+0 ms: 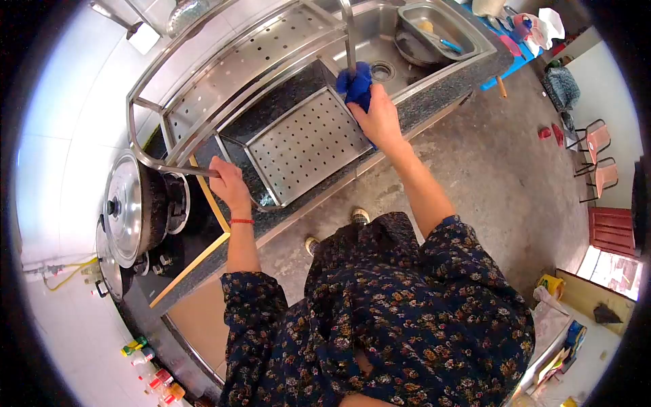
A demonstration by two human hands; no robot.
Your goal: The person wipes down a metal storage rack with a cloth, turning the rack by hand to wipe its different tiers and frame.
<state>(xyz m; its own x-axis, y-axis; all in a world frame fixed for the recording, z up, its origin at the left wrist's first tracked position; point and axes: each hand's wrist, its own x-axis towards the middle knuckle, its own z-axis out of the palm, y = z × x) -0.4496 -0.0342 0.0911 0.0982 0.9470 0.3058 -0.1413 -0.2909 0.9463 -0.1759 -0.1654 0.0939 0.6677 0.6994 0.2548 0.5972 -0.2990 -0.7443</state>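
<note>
A stainless steel dish rack (258, 51) with perforated trays stands on the dark stone counter, beside the sink. My left hand (230, 184) is closed around the end of a metal tube at the rack's left side. In my right hand (380, 121) is a blue cloth (357, 85), wrapped against the rack's upright post near the sink. The lower perforated tray (308, 146) lies between my two hands. The cloth hides the part of the post it touches, and my right fingertips are partly covered by it.
The steel sink (369, 41) holds a metal basin (444, 30) and a pan. Left of the rack, a large lidded pot (129, 207) sits on the black gas stove (169, 254). Chairs (600, 178) stand across the concrete floor. Several bottles (152, 373) are at lower left.
</note>
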